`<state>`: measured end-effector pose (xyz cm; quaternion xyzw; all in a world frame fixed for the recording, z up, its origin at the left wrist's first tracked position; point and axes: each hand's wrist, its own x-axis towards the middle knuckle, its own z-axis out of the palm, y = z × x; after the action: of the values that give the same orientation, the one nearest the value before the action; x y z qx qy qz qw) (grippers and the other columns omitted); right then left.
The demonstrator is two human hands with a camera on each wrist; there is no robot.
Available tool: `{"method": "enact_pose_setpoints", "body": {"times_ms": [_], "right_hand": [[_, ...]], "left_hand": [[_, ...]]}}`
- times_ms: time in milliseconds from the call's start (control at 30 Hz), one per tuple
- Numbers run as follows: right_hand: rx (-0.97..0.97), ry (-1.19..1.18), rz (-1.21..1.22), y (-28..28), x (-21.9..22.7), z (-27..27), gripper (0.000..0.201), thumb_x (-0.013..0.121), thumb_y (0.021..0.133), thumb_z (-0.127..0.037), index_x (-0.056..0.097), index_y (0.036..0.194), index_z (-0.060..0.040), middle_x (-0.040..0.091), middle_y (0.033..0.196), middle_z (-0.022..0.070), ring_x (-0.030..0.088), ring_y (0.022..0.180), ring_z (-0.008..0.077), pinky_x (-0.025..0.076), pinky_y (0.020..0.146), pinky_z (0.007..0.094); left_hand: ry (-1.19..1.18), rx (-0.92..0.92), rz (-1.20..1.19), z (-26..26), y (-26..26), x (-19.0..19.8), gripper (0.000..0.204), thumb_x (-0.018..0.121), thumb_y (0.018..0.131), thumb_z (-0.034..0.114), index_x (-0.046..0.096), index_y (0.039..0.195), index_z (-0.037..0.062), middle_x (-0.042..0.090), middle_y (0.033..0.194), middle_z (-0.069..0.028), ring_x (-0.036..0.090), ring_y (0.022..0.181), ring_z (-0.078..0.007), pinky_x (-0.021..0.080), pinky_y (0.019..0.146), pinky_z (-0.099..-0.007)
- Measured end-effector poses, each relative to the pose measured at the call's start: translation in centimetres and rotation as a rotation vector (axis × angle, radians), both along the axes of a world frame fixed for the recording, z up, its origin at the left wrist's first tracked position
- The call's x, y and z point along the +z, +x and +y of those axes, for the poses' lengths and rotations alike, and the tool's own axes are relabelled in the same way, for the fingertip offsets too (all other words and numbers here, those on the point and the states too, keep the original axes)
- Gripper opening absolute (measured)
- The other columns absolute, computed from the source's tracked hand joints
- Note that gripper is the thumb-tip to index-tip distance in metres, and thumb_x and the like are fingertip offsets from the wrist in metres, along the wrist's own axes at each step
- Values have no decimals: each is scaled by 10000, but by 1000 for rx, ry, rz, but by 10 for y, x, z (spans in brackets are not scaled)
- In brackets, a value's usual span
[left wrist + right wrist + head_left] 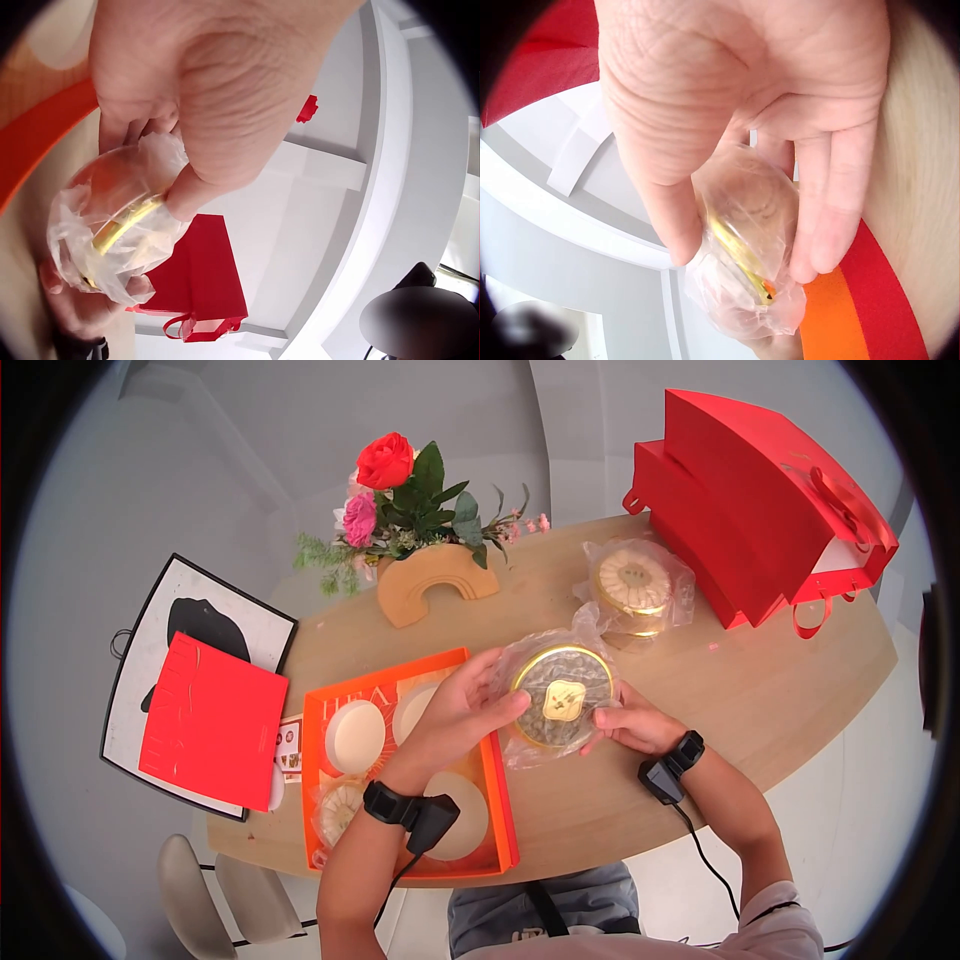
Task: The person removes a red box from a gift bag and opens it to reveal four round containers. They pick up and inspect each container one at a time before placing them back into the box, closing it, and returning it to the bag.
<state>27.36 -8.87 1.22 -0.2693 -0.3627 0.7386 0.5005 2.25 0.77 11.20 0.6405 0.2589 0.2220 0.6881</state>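
A round gold-rimmed container (562, 702) in a crinkled clear plastic bag is held up between both hands, its gold label facing the head camera. On its left side, my left hand (460, 710) grips it with the thumb on the near face. The right hand (640, 722) holds the opposite edge, thumb in front and fingers behind. In the left wrist view the bagged container (124, 225) is seen edge-on, partly covered by the left thumb. An open orange-red gift box (405, 872) lies below the left forearm, with round cream recesses and another bagged round piece (340, 810) inside.
Two stacked round bagged containers (635, 585) stand at the back, beside a large red gift bag (740, 510). A flower arrangement in an arched wooden vase (435, 580) stands behind the box. At left, a red card (215, 720) lies on a framed black-and-white picture (130, 730).
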Motion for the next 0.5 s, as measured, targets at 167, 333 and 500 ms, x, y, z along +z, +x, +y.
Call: {"method": "enact_pose_setpoints", "body": {"times_ms": [167,333,500], "right_hand": [[-13,6,6,-1,3,-1,739,785,888,-238,380,1477,-48,573,1364,74,623,1168,176,636,814,364],[-3,13,-4,0,1,-1,751,793,881,-252,382,1479,-56,576,1366,71,628,1160,173,633,819,359],[-10,11,-11,-1,3,-2,767,799,874,-258,377,1486,-64,574,1371,70,629,1157,174,632,820,362]], "left_hand": [[-14,-27,-11,3,-1,-4,796,733,944,213,273,1537,-52,437,1523,-158,450,1385,-212,361,1148,-354],[-21,-25,-1,1,-1,1,805,732,946,218,263,1539,-56,417,1538,-163,438,1395,-212,352,1154,-354],[-18,-30,-3,1,-1,0,813,734,945,223,257,1540,-60,404,1546,-165,427,1402,-213,347,1159,-355]]}}
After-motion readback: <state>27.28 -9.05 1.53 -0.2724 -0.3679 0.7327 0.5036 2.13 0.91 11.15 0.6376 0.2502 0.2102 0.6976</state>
